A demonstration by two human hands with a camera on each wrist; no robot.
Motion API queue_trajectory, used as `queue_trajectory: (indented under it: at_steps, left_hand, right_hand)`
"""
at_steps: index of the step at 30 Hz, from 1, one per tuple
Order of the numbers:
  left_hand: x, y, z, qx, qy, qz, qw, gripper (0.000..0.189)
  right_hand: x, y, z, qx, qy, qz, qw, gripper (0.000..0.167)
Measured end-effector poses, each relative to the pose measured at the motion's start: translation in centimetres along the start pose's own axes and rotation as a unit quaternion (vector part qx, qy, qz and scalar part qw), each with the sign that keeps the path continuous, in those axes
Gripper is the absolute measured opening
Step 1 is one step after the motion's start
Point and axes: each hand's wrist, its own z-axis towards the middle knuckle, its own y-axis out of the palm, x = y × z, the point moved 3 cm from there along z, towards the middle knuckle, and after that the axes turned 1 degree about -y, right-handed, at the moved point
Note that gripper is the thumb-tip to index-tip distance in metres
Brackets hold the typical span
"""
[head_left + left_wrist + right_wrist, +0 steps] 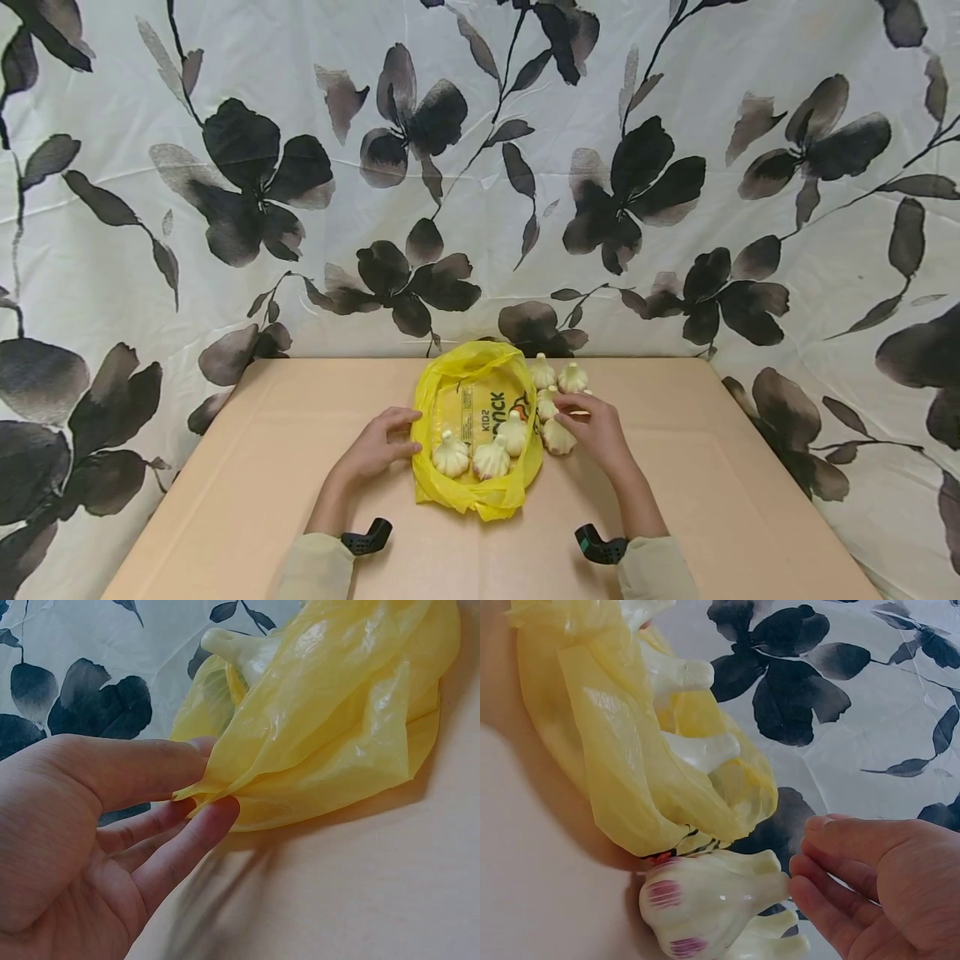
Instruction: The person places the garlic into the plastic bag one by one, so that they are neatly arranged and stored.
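The person's left grip (381, 441) pinches the rim of a crinkled yellow plastic bag (477, 500) on the beige worktop (225, 508); three white, long-necked garlic bulbs (492, 459) sit inside. Beside it, loose garlic bulbs (558, 437) cluster under the slack, unfilled right grip (597, 427).

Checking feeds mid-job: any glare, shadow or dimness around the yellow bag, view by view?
Head: brightest view, though the small print on the yellow bag is unreadable; left wrist: dimmer, with glare patches on the bag and soft shadows on the tabletop below the left hand; right wrist: also dim, broad shadow beside the bag, nearest garlic bulb clear.
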Motion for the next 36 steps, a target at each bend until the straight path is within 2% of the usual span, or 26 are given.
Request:
queue_trajectory:
  at_steps: [16, 36]
  left_hand:
    - [-0.3, 0.1, 0.0, 0.002, -0.003, -0.002, 1.0000, 0.055]
    - [-0.4, 0.2, 0.0, 0.006, -0.011, 0.007, 0.9999, 0.053]
  right_hand:
    - [1.2, -0.6, 0.0, 0.022, -0.015, -0.006, 0.9996, 0.026]
    - [3.3, 0.5, -0.1, 0.011, 0.011, -0.001, 0.9999, 0.026]
